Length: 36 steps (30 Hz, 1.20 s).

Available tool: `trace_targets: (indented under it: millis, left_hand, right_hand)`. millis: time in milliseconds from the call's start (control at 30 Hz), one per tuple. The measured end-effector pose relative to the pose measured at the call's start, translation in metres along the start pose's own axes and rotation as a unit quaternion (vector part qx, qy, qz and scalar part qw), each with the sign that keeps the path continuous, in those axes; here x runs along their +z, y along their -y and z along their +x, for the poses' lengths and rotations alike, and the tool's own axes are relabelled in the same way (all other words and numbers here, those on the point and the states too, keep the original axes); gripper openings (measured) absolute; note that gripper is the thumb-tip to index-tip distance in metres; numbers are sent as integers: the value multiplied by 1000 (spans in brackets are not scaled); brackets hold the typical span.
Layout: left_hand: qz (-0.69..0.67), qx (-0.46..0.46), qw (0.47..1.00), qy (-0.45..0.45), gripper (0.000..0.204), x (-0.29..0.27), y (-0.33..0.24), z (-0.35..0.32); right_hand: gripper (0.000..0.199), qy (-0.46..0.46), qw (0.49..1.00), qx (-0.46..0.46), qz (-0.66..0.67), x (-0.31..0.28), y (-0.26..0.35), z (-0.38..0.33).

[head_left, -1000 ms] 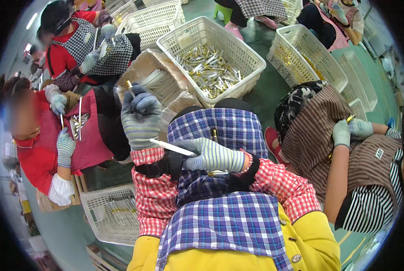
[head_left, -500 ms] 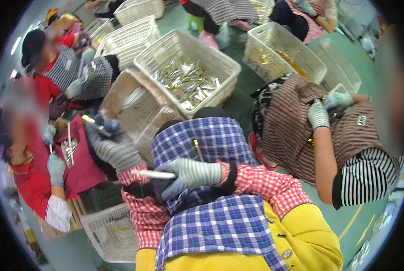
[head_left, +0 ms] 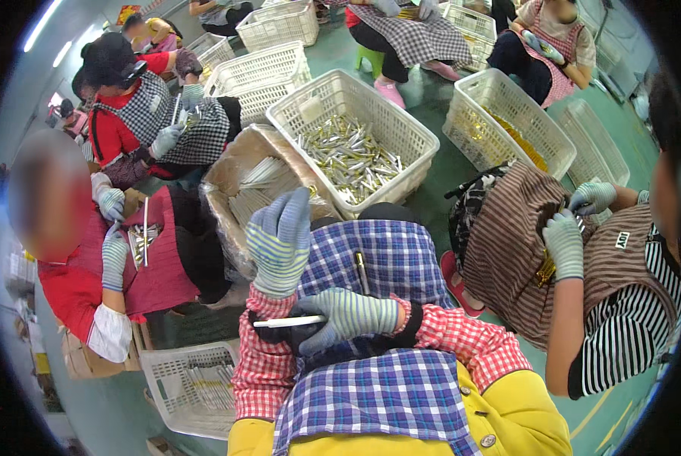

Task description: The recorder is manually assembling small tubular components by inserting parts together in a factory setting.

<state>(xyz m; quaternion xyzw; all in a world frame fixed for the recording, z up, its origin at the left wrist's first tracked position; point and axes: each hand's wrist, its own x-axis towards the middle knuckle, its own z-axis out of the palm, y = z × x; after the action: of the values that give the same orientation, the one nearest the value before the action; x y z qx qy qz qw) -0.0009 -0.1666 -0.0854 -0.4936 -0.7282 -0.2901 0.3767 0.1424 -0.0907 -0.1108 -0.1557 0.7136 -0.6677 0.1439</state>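
Observation:
My left hand [head_left: 279,239], in a striped grey-blue glove, reaches forward with its fingers stretched out and nothing visible in them. It overlaps the near side of a plastic-lined cardboard box [head_left: 238,171] of white sticks [head_left: 260,186]. Across my lap my right hand [head_left: 348,315], gloved alike, grips a slim white stick [head_left: 283,322] that points left. A thin metallic tube [head_left: 361,267] with a gold end lies on my blue checked apron [head_left: 401,247]. Beyond my knees stands a white crate [head_left: 424,156] piled with silver and gold tubes [head_left: 348,152].
Close on my left a co-worker in red [head_left: 74,281] handles sticks; on my right sits another in a striped apron [head_left: 500,243]. A crate of tubes [head_left: 203,429] stands low at left. More crates [head_left: 462,133] and people fill the far side.
My left hand has swung right and forward; the shiny tube it held is no longer seen in it. My right hand keeps the white stick. The whole view has shifted.

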Motion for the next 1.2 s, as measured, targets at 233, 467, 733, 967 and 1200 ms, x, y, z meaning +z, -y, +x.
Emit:
trace_targets:
  millis: [233, 467, 733, 967, 1200]
  left_hand:
    - [-81, -77, 990, -84, 34, -12, 3, 2]
    - [-481, -454, 730, -172, 33, -23, -16, 7]
    - [-65, -195, 978, 26, 31, 14, 10, -22]
    - [100, 73, 934, 337, 41, 38, -6, -55]
    - [73, 11, 925, 372, 39, 51, 18, -31]
  right_hand:
    - [61, 21, 999, 18, -21, 7, 9, 3]
    - [54, 22, 1000, -4, -4, -9, 19, -3]
    - [54, -54, 989, 104, 85, 5, 21, 1]
    - [41, -176, 962, 3, 209, 23, -2, 17]
    - [42, -145, 961, 117, 203, 0, 19, 20]
